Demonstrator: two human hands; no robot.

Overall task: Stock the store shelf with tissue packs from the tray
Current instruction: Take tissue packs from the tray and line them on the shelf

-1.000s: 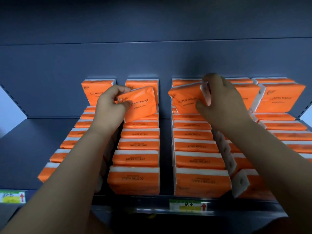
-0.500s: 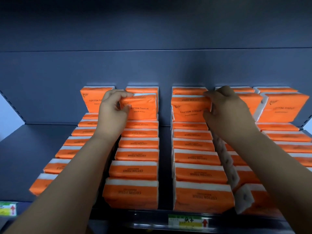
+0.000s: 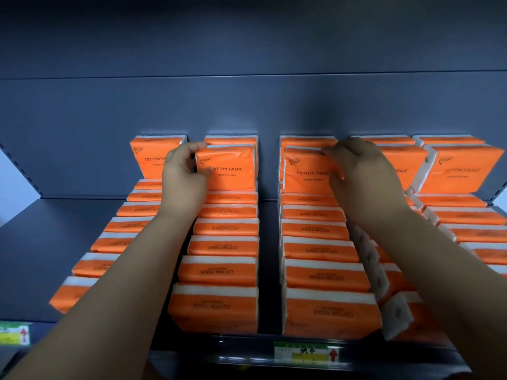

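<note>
Hands are both reaching to the back of the dark grey shelf [image 3: 68, 256], each closed on an upright orange tissue pack. The left hand [image 3: 182, 176] is gripping the left-held pack [image 3: 226, 168] by its left edge, thumb on the front face near the printed "COTTON TISSUE" and fingers curling over the top left corner. That pack is standing on the second column from the left, on top of the flat packs below it, with another upright pack just behind it against the back wall [image 3: 247, 105].

The right hand [image 3: 365, 176] is gripping the right-held pack [image 3: 307, 171] by its right end, fingertips pressing along the top edge and the thumb lying on the front face. This pack is standing at the rear of the third column, again with an upright pack directly behind it.

Rows of orange packs [image 3: 219, 272] are lying flat in five columns running from the shelf's front lip to the back, their lettering facing away and reading upside down. Upright packs are also standing at the rear of the far left column [image 3: 153, 157] and the two right columns [image 3: 461, 168]. Some packs beneath the right forearm are sitting tilted, showing their white sides [image 3: 395, 314].

A green and yellow price label [image 3: 306, 353] with a red arrow is sitting on the front rail, and part of another label [image 3: 13, 333] is showing at the lower left.
</note>
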